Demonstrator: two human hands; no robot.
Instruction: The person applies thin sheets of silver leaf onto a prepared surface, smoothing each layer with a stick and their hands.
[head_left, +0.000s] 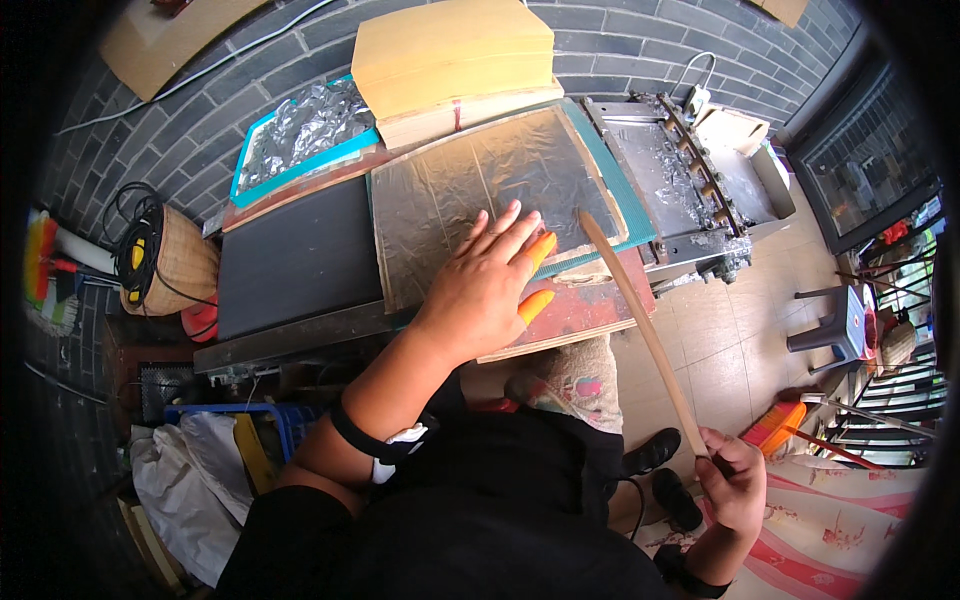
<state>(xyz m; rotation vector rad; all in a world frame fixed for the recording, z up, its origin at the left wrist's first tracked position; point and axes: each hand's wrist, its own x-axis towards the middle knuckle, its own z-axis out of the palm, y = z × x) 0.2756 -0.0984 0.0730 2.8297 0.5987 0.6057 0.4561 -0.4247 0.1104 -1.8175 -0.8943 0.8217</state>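
Note:
My left hand (487, 289) lies palm down with fingers apart on the near edge of a creased metallic foil sheet (480, 187), wearing orange covers on its thumb and forefinger. The sheet has pale paper-like edges and rests on a green ribbed mat (626, 199). At the lower right my right hand (727, 472) grips one end of a long, flat, slightly curved wooden strip (645, 322). The strip's far end reaches the foil sheet's right part; whether it touches cannot be told. Behind the sheet stands a thick stack of yellow paper (457, 60).
A turquoise tray of crumpled foil (244, 176) stands behind a dark flat panel (300, 255). A metal machine with a row of rollers (694, 169) is at the right. A wicker basket with cables (184, 262) stands left, a stool (832, 330) and orange broom (776, 427) right.

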